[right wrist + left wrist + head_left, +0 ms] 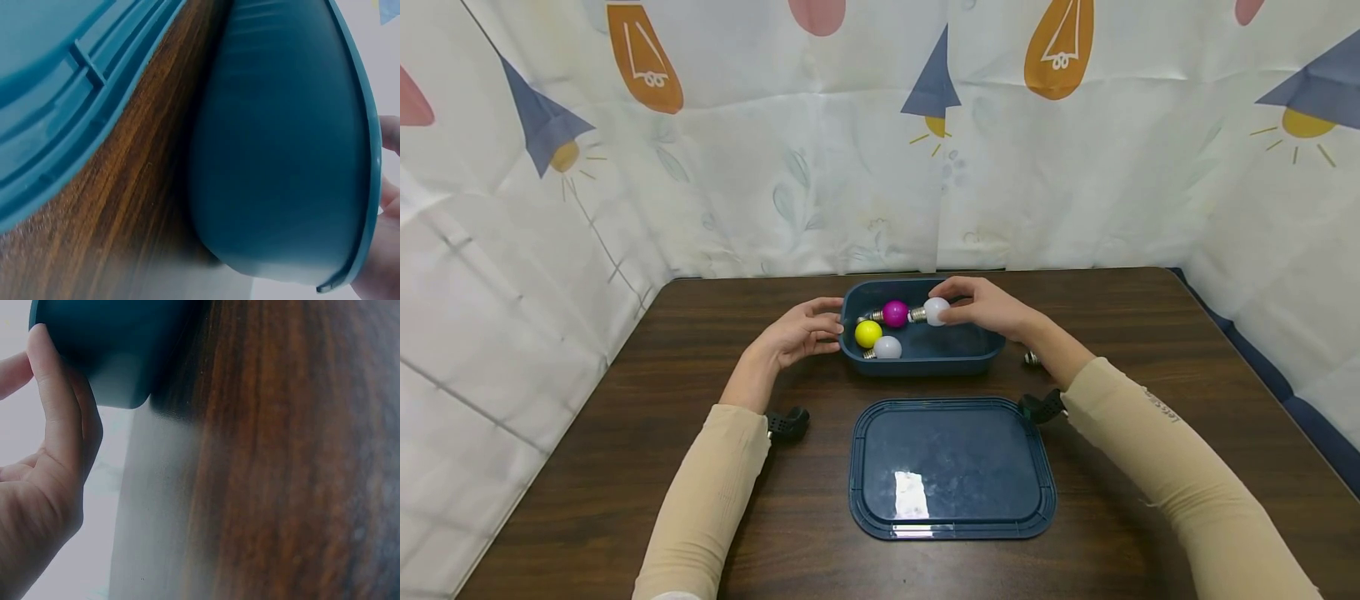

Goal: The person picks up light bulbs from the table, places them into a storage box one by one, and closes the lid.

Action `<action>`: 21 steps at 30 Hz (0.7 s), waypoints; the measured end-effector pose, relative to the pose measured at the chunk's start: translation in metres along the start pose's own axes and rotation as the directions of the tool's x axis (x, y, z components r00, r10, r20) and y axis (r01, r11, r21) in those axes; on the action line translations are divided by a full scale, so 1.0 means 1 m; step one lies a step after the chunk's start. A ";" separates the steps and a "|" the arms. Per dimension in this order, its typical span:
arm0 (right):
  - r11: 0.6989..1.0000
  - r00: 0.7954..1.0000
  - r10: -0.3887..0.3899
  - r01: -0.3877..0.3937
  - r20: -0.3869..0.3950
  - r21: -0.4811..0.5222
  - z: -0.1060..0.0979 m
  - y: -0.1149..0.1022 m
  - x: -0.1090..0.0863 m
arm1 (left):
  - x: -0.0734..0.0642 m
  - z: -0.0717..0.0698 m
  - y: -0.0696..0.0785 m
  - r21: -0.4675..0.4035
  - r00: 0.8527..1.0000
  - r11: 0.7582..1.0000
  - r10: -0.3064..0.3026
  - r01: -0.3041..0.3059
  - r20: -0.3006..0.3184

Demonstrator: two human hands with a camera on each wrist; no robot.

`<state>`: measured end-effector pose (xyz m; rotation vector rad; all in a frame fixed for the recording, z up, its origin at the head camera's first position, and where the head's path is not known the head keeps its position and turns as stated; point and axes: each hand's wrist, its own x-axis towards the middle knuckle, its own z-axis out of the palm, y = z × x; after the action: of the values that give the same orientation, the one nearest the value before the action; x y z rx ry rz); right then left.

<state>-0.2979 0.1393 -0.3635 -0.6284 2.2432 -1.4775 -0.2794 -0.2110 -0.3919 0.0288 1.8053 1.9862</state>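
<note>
A dark blue bin [917, 367] stands at the back of the table with several light bulbs inside. My right hand [988, 307] reaches over its right part and pinches a white light bulb [937, 312], whose metal screw base points left. Beside that base lies a magenta bulb [895, 314]. Nearer the bin's left end are a yellow bulb [868, 334] and another white bulb [888, 347]. My left hand [801, 333] rests its fingertips against the bin's left end. In the right wrist view, the bin wall [281, 144] hides most of the right hand.
A dark blue lid [955, 467] lies flat on the brown table [805, 517] in front of the bin. A small metal bulb base [1032, 358] shows beside the right forearm. Behind the table hangs a white patterned curtain [850, 167].
</note>
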 end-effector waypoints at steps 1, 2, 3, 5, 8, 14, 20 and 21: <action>1.000 1.000 0.003 -0.003 -0.002 0.000 0.001 0.000 0.001 | 0.000 0.000 0.000 0.001 1.000 1.000 0.000 0.000 0.000; 1.000 1.000 0.006 -0.006 -0.004 -0.006 0.002 0.001 0.002 | 0.000 0.000 0.000 0.001 1.000 1.000 -0.001 0.001 0.001; 1.000 1.000 0.009 -0.009 -0.006 -0.009 0.002 0.002 0.003 | 0.000 0.000 0.000 0.001 1.000 1.000 -0.001 0.001 0.002; 1.000 1.000 0.009 -0.009 -0.006 -0.014 0.004 0.002 0.004 | 0.000 0.000 0.000 -0.001 1.000 1.000 -0.001 0.001 0.003; 1.000 1.000 0.017 -0.017 -0.006 -0.010 0.006 0.002 0.006 | 0.000 0.000 0.000 -0.002 1.000 1.000 0.001 -0.001 0.002; 0.999 1.000 0.028 -0.028 0.009 0.017 0.010 0.001 0.009 | 0.000 0.000 -0.001 -0.006 1.000 1.000 0.002 -0.002 -0.003; 1.000 1.000 0.012 -0.012 0.012 0.029 0.015 0.001 0.011 | 0.000 -0.001 -0.002 -0.002 1.000 1.000 0.009 -0.009 0.003; 0.999 1.000 0.008 -0.009 0.013 0.038 0.016 0.001 0.011 | 0.000 -0.001 -0.002 -0.001 1.000 1.000 0.010 -0.010 0.004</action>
<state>-0.2990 0.1215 -0.3715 -0.6144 2.1998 -1.5043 -0.2794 -0.2120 -0.3935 0.0420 1.8054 1.9927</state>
